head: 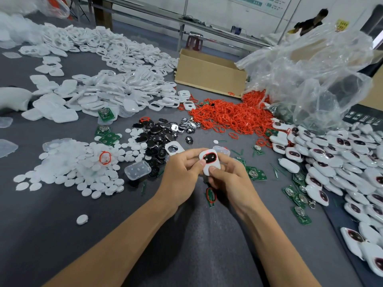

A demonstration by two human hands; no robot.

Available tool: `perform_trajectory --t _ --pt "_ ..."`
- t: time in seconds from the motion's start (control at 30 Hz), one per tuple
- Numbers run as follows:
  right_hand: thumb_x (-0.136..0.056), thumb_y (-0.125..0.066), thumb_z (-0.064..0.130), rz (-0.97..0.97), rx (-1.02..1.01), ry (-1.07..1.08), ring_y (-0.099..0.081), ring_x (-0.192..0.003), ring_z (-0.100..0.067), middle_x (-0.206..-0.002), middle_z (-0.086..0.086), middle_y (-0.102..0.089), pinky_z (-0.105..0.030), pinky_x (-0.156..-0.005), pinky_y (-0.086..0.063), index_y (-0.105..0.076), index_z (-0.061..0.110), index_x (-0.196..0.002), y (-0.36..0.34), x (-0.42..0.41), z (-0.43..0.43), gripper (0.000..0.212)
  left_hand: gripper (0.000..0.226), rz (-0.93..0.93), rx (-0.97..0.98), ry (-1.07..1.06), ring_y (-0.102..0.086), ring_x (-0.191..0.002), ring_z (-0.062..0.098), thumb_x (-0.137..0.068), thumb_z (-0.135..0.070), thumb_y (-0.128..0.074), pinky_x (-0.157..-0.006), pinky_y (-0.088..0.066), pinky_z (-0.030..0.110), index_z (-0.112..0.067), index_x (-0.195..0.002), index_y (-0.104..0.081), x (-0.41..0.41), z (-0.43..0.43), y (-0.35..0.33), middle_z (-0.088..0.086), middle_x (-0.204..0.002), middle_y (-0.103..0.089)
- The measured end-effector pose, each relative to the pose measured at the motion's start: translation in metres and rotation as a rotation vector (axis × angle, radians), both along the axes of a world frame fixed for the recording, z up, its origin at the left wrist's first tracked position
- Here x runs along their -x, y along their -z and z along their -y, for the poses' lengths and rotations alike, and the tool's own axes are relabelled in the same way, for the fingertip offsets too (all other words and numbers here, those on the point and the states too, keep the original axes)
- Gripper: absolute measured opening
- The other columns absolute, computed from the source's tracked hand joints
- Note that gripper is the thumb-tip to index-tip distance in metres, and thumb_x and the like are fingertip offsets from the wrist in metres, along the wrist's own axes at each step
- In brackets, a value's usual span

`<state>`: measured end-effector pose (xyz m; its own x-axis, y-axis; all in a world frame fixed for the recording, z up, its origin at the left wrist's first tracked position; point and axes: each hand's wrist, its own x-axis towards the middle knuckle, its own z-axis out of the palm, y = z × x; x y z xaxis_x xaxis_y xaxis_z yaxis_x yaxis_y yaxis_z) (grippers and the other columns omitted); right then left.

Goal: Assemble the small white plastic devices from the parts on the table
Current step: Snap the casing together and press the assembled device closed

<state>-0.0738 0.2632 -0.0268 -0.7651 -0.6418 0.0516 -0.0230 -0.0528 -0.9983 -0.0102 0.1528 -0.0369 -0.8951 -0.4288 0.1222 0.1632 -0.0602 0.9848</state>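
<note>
Device: we hold the device (209,162) just above the table (196,235), centre and close to us, face up, with a red ring round its dark window.
Left hand: our left hand (182,172) grips the left side, thumb pressing on the face at the ring.
Right hand: our right hand (230,177) grips the lower end, thumb on top, fingers curled underneath.
Handling: we judge it light, stiff and smooth, so likely slippery. The ring looks soft and may pop out under pressure.
Where to hold: by the long side edges, keeping our thumbs off the window.
Open room: bare table lies between our forearms and towards us.
Crowding: discs (83,172) lie to the left and black inserts (157,137) just beyond our hands. Boards (256,172) sit just to the right, with the finished pile (331,162) farther right.
Edges: we cannot see the table's near edge.
</note>
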Motion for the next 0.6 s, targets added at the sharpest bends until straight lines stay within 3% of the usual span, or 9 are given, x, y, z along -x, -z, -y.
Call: perform_trajectory --t 0.07,0.17,0.27,0.4,0.47,0.5,0.53,0.6 --pt "-0.079 -0.052 0.006 0.007 0.01 -0.004 -0.042 -0.051 -0.007 -0.064 0.001 -0.061 -0.017 -0.049 -0.032 -0.06 0.0 -0.109 -0.001 0.001 -0.001 0.032 0.031 -0.002 0.006 0.004 -0.069 -0.078 0.009 -0.094 0.006 -0.051 -0.082 -0.054 0.025 -0.006 -0.118 -0.067 0.0 0.0 0.0 0.005 -0.095 -0.076" --pt "-0.088 -0.05 -0.004 0.009 0.01 0.001 -0.044 -0.049 -0.005 -0.062 0.002 -0.058 -0.015 -0.048 -0.036 -0.058 -0.003 -0.111 0.002 0.0 -0.001 0.024 0.029 0.002 -0.001 -0.009 -0.069 -0.076 0.014 -0.095 0.001 -0.053 -0.085 -0.055 0.029 -0.01 -0.119 -0.066 0.0 0.001 0.001 0.005 -0.089 -0.076" --pt "-0.092 -0.044 -0.009 0.057 0.016 0.051 -0.047 -0.051 -0.007 -0.069 -0.001 -0.063 -0.015 -0.049 -0.038 -0.061 0.0 -0.11 0.002 0.004 -0.007 0.027 0.025 0.028 -0.029 -0.074 -0.07 -0.081 0.008 -0.093 -0.008 -0.06 -0.086 -0.051 0.02 -0.014 -0.116 -0.066 0.001 0.0 0.002 -0.003 -0.083 -0.076" --pt "-0.092 -0.046 -0.008 0.086 0.065 0.446 -0.049 -0.05 -0.005 -0.078 -0.011 -0.061 -0.013 -0.047 -0.04 -0.063 0.002 -0.096 -0.013 0.03 -0.036 0.019 0.015 0.05 -0.116 -0.09 -0.07 -0.094 0.008 -0.092 -0.014 -0.063 -0.094 -0.052 0.031 -0.023 -0.104 -0.066 0.001 0.0 0.0 -0.005 -0.091 -0.076" --pt "-0.092 -0.048 -0.008 0.082 0.113 0.65 -0.057 -0.062 -0.008 -0.086 -0.01 -0.063 -0.013 -0.056 -0.048 -0.058 0.006 -0.089 -0.029 0.055 -0.066 0.018 0.015 0.055 -0.138 -0.093 -0.07 -0.091 0.007 -0.093 -0.013 -0.061 -0.092 -0.053 0.03 -0.018 -0.106 -0.067 0.001 -0.002 0.001 -0.005 -0.09 -0.076" --pt "-0.091 -0.05 -0.008 0.071 0.118 0.734 -0.061 -0.076 -0.013 -0.098 -0.013 -0.065 -0.016 -0.07 -0.052 -0.057 0.004 -0.098 -0.038 0.07 -0.082 0.015 0.016 0.052 -0.14 -0.096 -0.071 -0.089 0.006 -0.094 -0.011 -0.06 -0.09 -0.054 0.027 -0.014 -0.107 -0.067 0.001 -0.002 0.0 -0.004 -0.089 -0.076" --pt "-0.09 -0.054 -0.007 0.04 0.063 0.799 -0.063 -0.092 -0.019 -0.115 -0.015 -0.062 -0.024 -0.085 -0.052 -0.052 0.002 -0.113 -0.047 0.084 -0.097 0.025 0.016 0.051 -0.142 -0.097 -0.07 -0.087 0.005 -0.095 -0.009 -0.058 -0.087 -0.055 0.024 -0.012 -0.108 -0.067 0.002 -0.002 0.0 -0.003 -0.089 -0.076" --pt "-0.087 -0.062 0.002 -0.053 -0.241 0.844 -0.055 -0.12 -0.026 -0.137 -0.013 -0.05 -0.037 -0.1 -0.043 -0.038 0.004 -0.139 -0.061 0.1 -0.116 0.057 0.017 0.055 -0.148 -0.093 -0.07 -0.086 0.006 -0.097 -0.007 -0.053 -0.084 -0.055 0.021 -0.01 -0.108 -0.066 0.003 -0.002 -0.002 -0.001 -0.092 -0.075"
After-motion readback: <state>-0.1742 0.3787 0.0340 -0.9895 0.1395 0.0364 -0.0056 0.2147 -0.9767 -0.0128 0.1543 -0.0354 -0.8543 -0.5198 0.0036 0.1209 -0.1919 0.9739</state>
